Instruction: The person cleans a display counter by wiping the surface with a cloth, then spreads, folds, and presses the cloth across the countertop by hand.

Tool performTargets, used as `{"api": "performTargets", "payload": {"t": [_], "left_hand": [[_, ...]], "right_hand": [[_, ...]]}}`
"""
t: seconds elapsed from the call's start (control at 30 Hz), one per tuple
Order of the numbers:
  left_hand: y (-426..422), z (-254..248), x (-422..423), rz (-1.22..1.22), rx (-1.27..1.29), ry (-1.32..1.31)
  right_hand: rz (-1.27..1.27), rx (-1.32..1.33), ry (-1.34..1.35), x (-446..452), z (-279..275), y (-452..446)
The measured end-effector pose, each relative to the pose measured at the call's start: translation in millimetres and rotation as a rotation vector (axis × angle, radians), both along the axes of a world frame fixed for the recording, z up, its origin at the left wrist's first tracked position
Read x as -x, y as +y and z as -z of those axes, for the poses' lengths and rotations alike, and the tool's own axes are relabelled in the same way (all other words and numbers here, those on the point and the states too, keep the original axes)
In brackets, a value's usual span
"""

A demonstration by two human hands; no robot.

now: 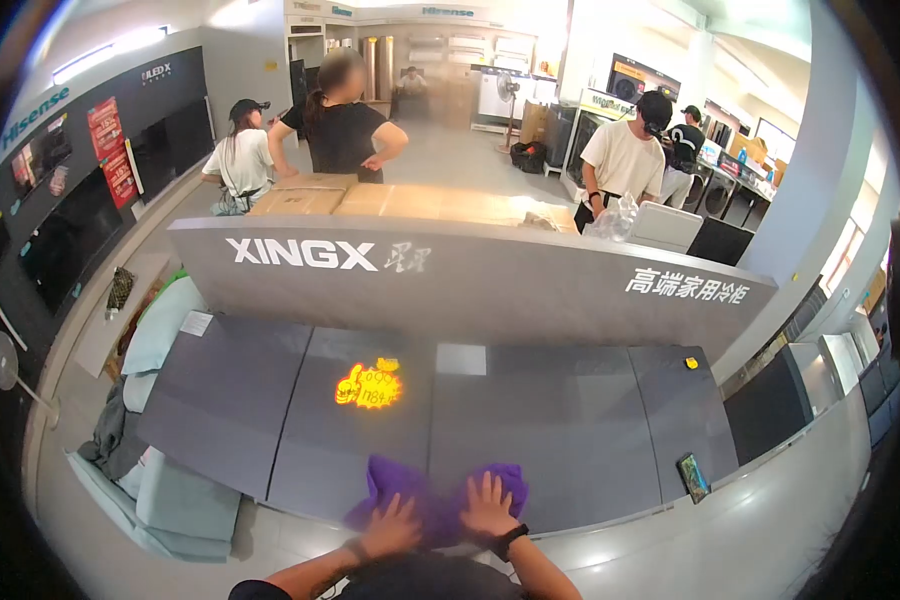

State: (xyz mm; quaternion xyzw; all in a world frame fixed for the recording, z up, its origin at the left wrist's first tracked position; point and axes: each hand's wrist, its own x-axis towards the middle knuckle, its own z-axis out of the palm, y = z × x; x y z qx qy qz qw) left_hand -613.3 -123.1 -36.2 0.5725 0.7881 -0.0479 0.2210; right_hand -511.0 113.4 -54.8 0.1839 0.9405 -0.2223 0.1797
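Note:
A purple cloth (395,476) lies at the front edge of the dark grey freezer tops (540,430). My left hand (392,527) rests on its left part, fingers stretched out and slightly blurred. On the right part of the cloth, my right hand (488,507) lies flat with its fingers spread; a dark band circles that wrist. Between the hands the cloth is blurred, so I cannot tell whether it is one piece or two. Beyond the hands, a yellow-and-red price tag (370,385) sits on the grey surface.
A phone (692,478) lies near the right front edge. Behind the tops stands a grey XINGX sign board (490,265), with cardboard boxes (410,200) past it. A light blue sofa (185,505) is at left. Several people stand or sit farther back, one handling clear plastic (618,217).

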Motion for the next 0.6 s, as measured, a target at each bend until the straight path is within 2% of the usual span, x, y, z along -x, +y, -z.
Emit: {"api": "performTargets", "payload": {"t": [0.07,0.17,0.27,0.5,0.6], "left_hand": [[-7,6,1,0.016,-0.031,0.029],[-13,25,4,-0.120,-0.167,-0.080],[-9,31,4,-0.164,-0.109,-0.072],[0,35,-1,-0.254,-0.218,-0.009],[-4,36,-5,-0.267,-0.225,-0.018]], "right_hand": [[0.004,-0.013,-0.014,12,-2,3],[0.000,-0.064,0.005,23,9,7],[0.009,-0.095,0.055,22,9,5],[-0.018,-0.089,0.228,2,16,0],[-0.048,-0.018,0.210,-12,-5,-6]]}}
